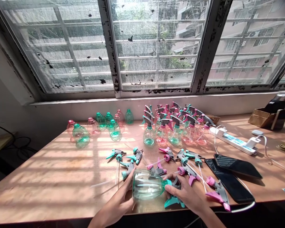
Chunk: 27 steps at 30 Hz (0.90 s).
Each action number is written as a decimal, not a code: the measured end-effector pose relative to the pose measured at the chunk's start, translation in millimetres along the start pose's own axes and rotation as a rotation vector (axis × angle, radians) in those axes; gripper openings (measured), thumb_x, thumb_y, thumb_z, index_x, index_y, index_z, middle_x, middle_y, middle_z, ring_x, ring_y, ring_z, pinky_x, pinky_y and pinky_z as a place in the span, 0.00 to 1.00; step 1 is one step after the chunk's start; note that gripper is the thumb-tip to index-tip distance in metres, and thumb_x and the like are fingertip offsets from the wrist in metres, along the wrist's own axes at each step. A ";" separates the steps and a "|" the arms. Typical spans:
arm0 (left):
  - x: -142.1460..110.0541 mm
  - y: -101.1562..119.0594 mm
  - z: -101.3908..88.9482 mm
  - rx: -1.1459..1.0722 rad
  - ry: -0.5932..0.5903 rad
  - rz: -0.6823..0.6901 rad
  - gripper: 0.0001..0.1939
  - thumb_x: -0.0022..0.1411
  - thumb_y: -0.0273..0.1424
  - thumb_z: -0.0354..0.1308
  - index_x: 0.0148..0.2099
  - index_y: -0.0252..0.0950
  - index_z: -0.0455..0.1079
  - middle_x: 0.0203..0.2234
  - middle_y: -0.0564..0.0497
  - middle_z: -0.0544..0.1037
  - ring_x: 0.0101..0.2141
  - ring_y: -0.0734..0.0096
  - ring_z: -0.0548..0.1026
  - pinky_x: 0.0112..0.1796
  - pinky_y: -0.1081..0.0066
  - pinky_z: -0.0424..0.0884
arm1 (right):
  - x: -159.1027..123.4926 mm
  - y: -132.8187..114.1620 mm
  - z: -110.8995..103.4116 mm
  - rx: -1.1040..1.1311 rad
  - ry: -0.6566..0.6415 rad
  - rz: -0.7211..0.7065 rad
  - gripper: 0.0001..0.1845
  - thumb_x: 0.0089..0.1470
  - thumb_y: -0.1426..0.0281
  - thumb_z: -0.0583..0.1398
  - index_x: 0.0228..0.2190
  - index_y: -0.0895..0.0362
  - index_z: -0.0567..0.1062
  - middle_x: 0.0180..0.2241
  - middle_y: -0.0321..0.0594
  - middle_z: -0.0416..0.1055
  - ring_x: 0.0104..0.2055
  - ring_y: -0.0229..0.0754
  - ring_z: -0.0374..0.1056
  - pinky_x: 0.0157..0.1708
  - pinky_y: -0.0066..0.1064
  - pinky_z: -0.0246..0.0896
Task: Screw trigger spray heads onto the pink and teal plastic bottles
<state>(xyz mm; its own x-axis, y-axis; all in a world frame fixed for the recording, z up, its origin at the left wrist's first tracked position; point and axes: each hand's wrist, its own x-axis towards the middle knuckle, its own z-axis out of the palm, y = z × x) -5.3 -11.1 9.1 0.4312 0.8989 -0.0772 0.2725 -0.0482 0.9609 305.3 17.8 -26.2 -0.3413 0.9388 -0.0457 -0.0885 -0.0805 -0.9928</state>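
L hand [124, 196] cups the base end of the green spray bottle [147, 185], thumb on the near side, fingers curled round the far side. R hand [184, 191] pinches the teal collar [166, 183] at the neck btwn thumb and fingers. Bottle is at the near edge of the wooden table [61, 177], btwn both hands, on its side; long axis approx. horiz., L–R across the view: base to L, neck to R. A teal trigger [173, 202] shows just below R hand, on the near side of the neck.

Beyond the hands: loose teal spray heads [119, 157] and pink spray heads [211, 181] lie scattered, some w/ dip tubes pointing toward the near edge. To R: two dark phones [232, 182], one partly overlapping the other; white cable runs alongside.

Farther back, ctr.: a dense group of assembled spray bottles [149, 134], green and pink, upright, grey-topped heads fitted. Back L: green and pink bottles w/ bare necks [80, 134], upright, loosely spaced. Back R: white power strip [232, 141] w/ plugs inserted, set diagonally; past it, a brown box [260, 117] w/ dark items.

Rear: window [156, 47], horiz. bars, bldg. and foliage outside.
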 end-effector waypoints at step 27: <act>3.3 7.3 1.3 -0.198 -0.001 -0.103 0.61 0.60 0.42 0.71 0.83 0.43 0.38 0.81 0.45 0.47 0.80 0.44 0.37 0.76 0.49 0.44 | -2.1 6.2 -2.1 -0.032 0.006 -0.017 0.28 0.54 0.47 0.74 0.44 0.53 0.77 0.28 0.32 0.73 0.33 0.44 0.71 0.35 0.34 0.65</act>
<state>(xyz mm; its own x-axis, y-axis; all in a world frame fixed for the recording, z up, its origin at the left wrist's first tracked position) -0.8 -9.1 15.5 0.4105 0.8943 -0.1780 0.1411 0.1305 0.9814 307.4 16.1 -32.4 -0.3348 0.9418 -0.0294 -0.0645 -0.0541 -0.9965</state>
